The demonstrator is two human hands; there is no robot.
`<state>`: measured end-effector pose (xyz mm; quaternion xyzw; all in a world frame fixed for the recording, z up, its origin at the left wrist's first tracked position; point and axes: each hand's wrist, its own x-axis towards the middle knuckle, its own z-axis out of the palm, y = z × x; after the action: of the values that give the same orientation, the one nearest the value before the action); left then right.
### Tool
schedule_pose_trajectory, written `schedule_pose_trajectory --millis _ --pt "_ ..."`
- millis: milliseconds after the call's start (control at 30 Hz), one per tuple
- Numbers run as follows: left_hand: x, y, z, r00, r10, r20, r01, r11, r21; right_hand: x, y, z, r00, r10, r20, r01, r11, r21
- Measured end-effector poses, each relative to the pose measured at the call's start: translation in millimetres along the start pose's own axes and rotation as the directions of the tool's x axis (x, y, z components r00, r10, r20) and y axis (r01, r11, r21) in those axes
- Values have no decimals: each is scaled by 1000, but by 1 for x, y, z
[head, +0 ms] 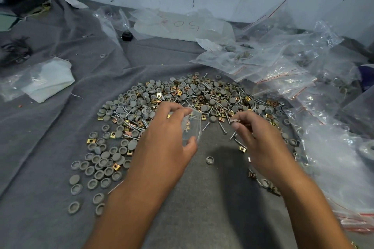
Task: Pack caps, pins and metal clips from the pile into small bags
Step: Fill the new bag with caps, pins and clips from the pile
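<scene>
1. Nearest me, my two forearms reach in over the grey cloth, which keeps the small parts from rolling off.
2. My left hand grips a small clear bag, thumb on its near edge and fingers curled over its far edge; I judge this keeps the mouth open and turned right, toward the other hand.
3. My right hand pinches what looks like a pin between thumb and fingertips, just right of the bag; a few parts already show through the plastic.
4. A lone cap and a stray metal clip lie on the bare patch between my hands, within easy reach.
5. The pile curves around that patch from the near left to the far right: grey caps thick on the left, pins and brass-coloured clips tangled in the middle and right. The tangle could snag when I pick single pieces.
6. To the right, a heap of filled bags with red seal strips crowds the pile's edge.
7. Far left lies a folded white sheet; beyond the pile, a flat bag bears red writing and a small black object lies by it.
</scene>
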<state>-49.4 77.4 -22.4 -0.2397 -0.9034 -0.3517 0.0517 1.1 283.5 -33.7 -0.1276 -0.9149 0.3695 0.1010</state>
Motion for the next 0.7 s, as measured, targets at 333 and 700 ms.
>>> schedule_pose_trajectory --millis 333,700 --pt "2 -1 2 1000 -6 5 6 1000 -12 -13 -58 32 963 -208 -170 239 953 186" --pt "1 -3 1 1000 -7 -3 7 1000 -16 -15 -65 32 915 -296 -274 346 925 158"
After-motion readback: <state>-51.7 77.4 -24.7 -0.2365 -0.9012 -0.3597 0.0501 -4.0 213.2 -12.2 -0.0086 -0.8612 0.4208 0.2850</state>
